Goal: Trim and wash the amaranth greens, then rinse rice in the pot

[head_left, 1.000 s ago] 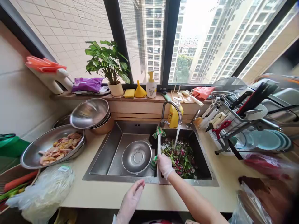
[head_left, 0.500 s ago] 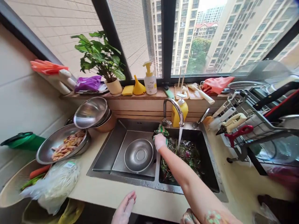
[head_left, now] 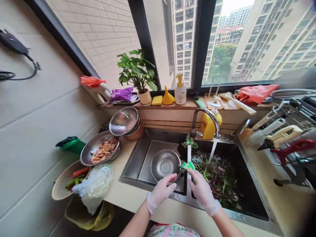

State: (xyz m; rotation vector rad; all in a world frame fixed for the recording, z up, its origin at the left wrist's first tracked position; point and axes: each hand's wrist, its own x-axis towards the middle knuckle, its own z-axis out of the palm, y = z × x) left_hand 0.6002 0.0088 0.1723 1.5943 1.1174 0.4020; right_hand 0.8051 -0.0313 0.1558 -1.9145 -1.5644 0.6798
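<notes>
My gloved right hand (head_left: 203, 191) is closed on a small green-and-white cloth (head_left: 188, 166), above the divider between the two sink basins. My gloved left hand (head_left: 162, 191) is at the near rim of a metal strainer bowl (head_left: 166, 163), its fingers and thumb apart and nothing in them. The strainer bowl rests in the left basin. In the right basin, leafy greens (head_left: 221, 181) lie in water under a running faucet (head_left: 209, 115). A green checked cloth (head_left: 190, 142) is bunched at the back of the divider.
On the left stand stacked metal bowls (head_left: 124, 121), a bowl of cut meat (head_left: 85, 158), a vegetable basket (head_left: 59, 187) and a plastic bag of pale food (head_left: 96, 184). A dish rack (head_left: 296, 131) is on the right. Bottles and a plant (head_left: 138, 70) line the sill.
My right hand has left the checked cloth at the back and come nearer, now with a green-and-white cloth. My left hand has moved forward to the strainer bowl. The view has swung left.
</notes>
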